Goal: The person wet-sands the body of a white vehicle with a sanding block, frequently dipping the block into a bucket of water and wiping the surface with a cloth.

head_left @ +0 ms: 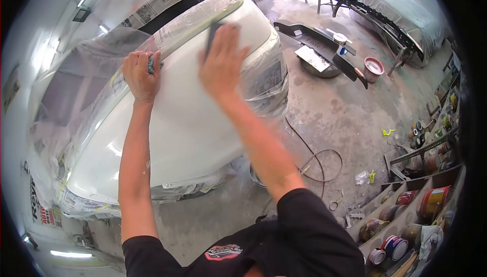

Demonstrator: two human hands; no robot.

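Observation:
A pale, whitish car body panel (175,120) fills the middle of the view. My left hand (139,78) rests at its upper left edge, fingers curled round a crumpled grey-blue cloth (151,64). Farther right, my right hand (222,64) lies over a dark grey piece of sandpaper (211,38) against the panel, its fingers close together and smeared by motion. The sandpaper's far end sticks out past the fingers; the rest is hidden under the hand. Newspaper masking (180,21) and clear plastic film (264,69) border the panel.
On the floor at right are a dark bumper part (309,36), a red bucket (373,68) and a looped hose (329,163). A shelf (401,188) with several paint cans stands at lower right. Another plastic-covered car body (401,3) is at the back right.

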